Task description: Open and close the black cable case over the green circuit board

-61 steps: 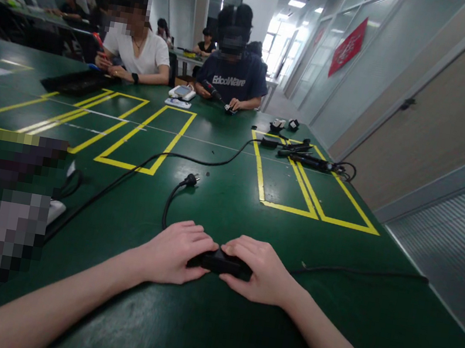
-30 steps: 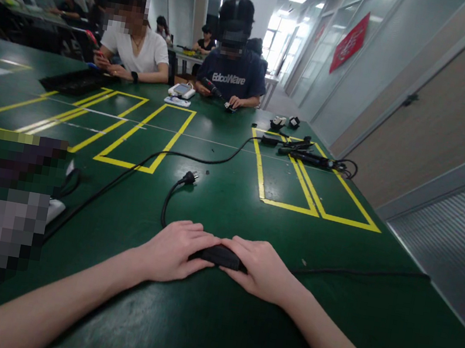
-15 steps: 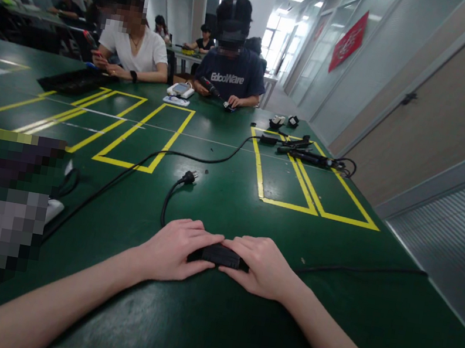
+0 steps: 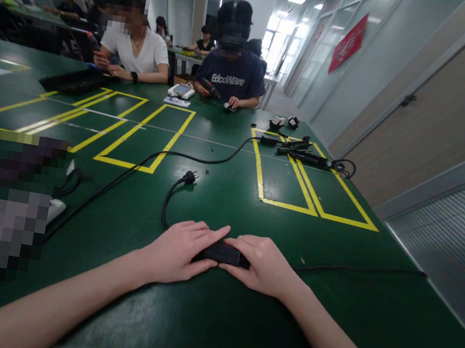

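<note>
- near middle of the green tabletop (image 4: pixel 207 324): a black power brick (image 4: pixel 221 252), lying flat, long side running left to right, mostly covered by two hands.
- left hand (image 4: pixel 177 251) palm down over the brick's left end; fingers (image 4: pixel 204 233) nearly straight and close together, wrapped lightly over the top, forefinger reaching furthest right.
- right hand (image 4: pixel 264 265) palm down over the right end; fingers (image 4: pixel 247 243) gently bent, closed on the brick's top and far edge.
- fingertips of both hands close together above the brick, only a short dark strip showing between them.
- thin black cord (image 4: pixel 359 270) from under the right hand, out right towards the tabletop edge.
- second cord curling from the left hand to the far side, ending in a plug (image 4: pixel 189 177) loose on the tabletop.
- further off: yellow tape boxes (image 4: pixel 289 207), a long black cable (image 4: pixel 150 155) across them, dark tools (image 4: pixel 306 157) at far right.
- far side: two seated people, one in a white shirt (image 4: pixel 139 51), one in a dark shirt (image 4: pixel 230 81), hands busy with small things.
</note>
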Demonstrator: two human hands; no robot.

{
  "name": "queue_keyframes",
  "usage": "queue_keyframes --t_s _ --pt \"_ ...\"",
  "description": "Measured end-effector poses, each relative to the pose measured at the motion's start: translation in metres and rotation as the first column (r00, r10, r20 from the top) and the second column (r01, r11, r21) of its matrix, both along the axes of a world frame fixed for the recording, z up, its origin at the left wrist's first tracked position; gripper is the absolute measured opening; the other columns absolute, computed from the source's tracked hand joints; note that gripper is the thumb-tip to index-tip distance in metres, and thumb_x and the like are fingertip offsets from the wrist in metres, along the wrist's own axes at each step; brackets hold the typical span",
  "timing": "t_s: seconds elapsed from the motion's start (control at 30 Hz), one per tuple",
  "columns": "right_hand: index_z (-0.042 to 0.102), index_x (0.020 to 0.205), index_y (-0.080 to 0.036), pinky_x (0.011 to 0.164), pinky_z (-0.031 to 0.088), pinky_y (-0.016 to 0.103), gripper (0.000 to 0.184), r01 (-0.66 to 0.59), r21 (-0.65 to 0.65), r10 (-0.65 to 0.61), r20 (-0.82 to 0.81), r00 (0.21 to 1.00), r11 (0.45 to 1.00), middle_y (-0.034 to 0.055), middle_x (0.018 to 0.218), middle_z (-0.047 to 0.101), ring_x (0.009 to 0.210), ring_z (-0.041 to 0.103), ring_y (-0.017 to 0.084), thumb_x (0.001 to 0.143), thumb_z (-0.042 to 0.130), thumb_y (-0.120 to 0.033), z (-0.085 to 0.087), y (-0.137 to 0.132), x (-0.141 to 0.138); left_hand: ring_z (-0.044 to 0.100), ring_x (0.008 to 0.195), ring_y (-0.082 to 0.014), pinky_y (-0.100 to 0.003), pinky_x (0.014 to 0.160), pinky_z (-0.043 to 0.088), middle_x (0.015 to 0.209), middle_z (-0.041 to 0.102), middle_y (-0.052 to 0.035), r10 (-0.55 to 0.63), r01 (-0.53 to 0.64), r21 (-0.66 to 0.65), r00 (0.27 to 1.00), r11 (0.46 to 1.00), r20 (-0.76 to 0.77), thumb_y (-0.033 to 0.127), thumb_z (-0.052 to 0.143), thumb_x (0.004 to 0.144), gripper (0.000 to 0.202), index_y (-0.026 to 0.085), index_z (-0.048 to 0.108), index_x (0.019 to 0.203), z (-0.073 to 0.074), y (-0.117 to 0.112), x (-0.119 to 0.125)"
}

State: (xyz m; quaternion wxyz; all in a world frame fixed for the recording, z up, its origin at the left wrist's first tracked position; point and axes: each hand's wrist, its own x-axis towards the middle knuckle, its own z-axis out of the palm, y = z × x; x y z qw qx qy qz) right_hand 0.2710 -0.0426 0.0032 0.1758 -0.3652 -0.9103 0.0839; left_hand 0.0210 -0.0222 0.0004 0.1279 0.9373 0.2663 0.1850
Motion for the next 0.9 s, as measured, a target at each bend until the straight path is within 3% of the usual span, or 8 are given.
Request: queue_keyframes --t_s 0.23,0.33,0.4,0.5,0.6,0.67,0.77,0.9 --pt "0.070 0.107 -0.017 0.072 0.051 0.031 0.027 -0.002 -0.146 -0.009 -0.071 0.997 0.989 0.0090 0.092 0.075 0.081 0.071 0.022 0.097 0.066 -0.041 0.001 -0.001 -0.001 0.068 0.101 -0.0242 -0.038 0.090 0.055 0.113 0.073 -0.0116 -0.039 0.039 0.002 0.999 0.999 -0.016 0.037 0.048 0.107 0.038 0.018 0.056 0.138 0.005 -0.001 0.001" --pt "0.071 0.113 -0.016 0.068 0.049 0.029 0.039 -0.010 -0.335 -0.062 -0.204 0.977 0.942 0.0066 0.088 0.073 0.074 0.065 0.018 0.096 0.064 -0.050 0.008 0.000 0.002 0.069 0.104 -0.0244 -0.039 0.091 0.053 0.119 0.074 -0.0119 -0.063 0.065 0.047 0.998 0.997 -0.026 0.037 0.046 0.108 0.038 0.018 0.056 0.140 0.008 -0.001 0.000" --pt "0.072 0.111 -0.015 0.061 0.046 0.026 0.049 -0.054 -0.544 -0.136 -0.303 0.943 0.838 0.0033 0.078 0.069 0.061 0.057 0.014 0.101 0.051 -0.058 0.014 0.000 0.004 0.068 0.108 -0.0247 -0.040 0.093 0.053 0.126 0.072 -0.0124 -0.083 0.085 0.114 0.996 0.990 -0.026 0.037 0.043 0.109 0.039 0.019 0.055 0.142 0.009 -0.001 -0.001" --pt "0.071 0.099 -0.013 0.055 0.044 0.024 0.059 -0.159 -0.781 -0.233 -0.364 0.902 0.604 0.0028 0.074 0.067 0.054 0.052 0.010 0.101 0.045 -0.066 0.016 0.002 0.007 0.067 0.111 -0.0252 -0.040 0.092 0.053 0.133 0.070 -0.0127 -0.103 0.102 0.222 0.995 0.970 -0.009 0.034 0.042 0.110 0.038 0.021 0.054 0.143 0.009 -0.001 -0.002" --pt "0.070 0.098 -0.013 0.057 0.048 0.025 0.055 -0.201 -0.831 -0.302 -0.398 0.866 0.518 0.0031 0.078 0.068 0.058 0.057 0.011 0.090 0.064 -0.067 0.011 0.003 0.007 0.065 0.116 -0.0256 -0.041 0.094 0.053 0.138 0.067 -0.0125 -0.112 0.106 0.260 0.994 0.960 0.007 0.026 0.042 0.109 0.038 0.022 0.053 0.144 0.007 -0.002 -0.002" --pt "0.071 0.103 -0.014 0.061 0.049 0.026 0.051 -0.159 -0.791 -0.331 -0.417 0.847 0.591 0.0027 0.080 0.069 0.063 0.060 0.013 0.085 0.073 -0.060 0.006 0.003 0.006 0.064 0.119 -0.0268 -0.043 0.097 0.053 0.140 0.065 -0.0136 -0.063 0.061 0.220 0.998 0.974 0.003 0.027 0.048 0.106 0.044 0.023 0.047 0.150 0.004 -0.003 -0.002" --pt "0.073 0.104 -0.016 0.062 0.047 0.026 0.036 -0.022 -0.620 -0.285 -0.391 0.875 0.785 0.0008 0.078 0.067 0.066 0.057 0.013 0.084 0.078 -0.046 0.002 0.002 0.002 0.067 0.112 -0.0279 -0.044 0.098 0.054 0.129 0.070 -0.0145 0.026 -0.026 0.082 1.000 0.996 -0.006 0.045 0.059 0.100 0.063 0.019 0.040 0.155 0.004 -0.003 -0.001" --pt "0.069 0.104 -0.018 0.066 0.045 0.027 0.022 0.023 -0.281 -0.111 -0.302 0.947 0.960 0.0012 0.081 0.065 0.071 0.056 0.015 0.089 0.074 -0.033 0.003 -0.002 -0.001 0.069 0.094 -0.0232 -0.035 0.084 0.055 0.105 0.074 -0.0086 0.066 -0.066 -0.034 0.998 0.997 -0.009 0.046 0.052 0.105 0.036 0.018 0.063 0.124 0.006 -0.002 -0.001"
